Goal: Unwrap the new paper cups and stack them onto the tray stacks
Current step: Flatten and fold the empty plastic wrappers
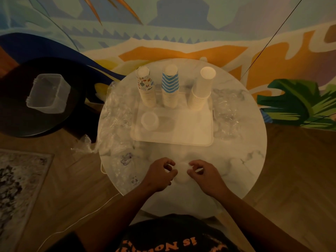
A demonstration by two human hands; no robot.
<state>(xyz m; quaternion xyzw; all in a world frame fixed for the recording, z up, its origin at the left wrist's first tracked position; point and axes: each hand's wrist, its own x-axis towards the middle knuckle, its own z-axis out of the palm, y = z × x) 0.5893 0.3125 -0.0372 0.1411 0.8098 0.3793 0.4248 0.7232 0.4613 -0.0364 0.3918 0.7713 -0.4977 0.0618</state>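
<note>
At the near edge of a round marble worktop (245, 160), we see the left hand (160, 174) and right hand (205, 174) with fingers curled on either side of a pale stack of new cups (181, 171), pinching at it; the blur hides whether wrap still covers it. Farther back, a white tray (190, 131) carries three upturned cup stacks along its far side: a patterned stack (146, 88), a blue-striped stack (170, 86) and a plain white stack (201, 88). Crumpled clear wrap (116, 122) lies left of the tray, more (225, 110) on its right.
</note>
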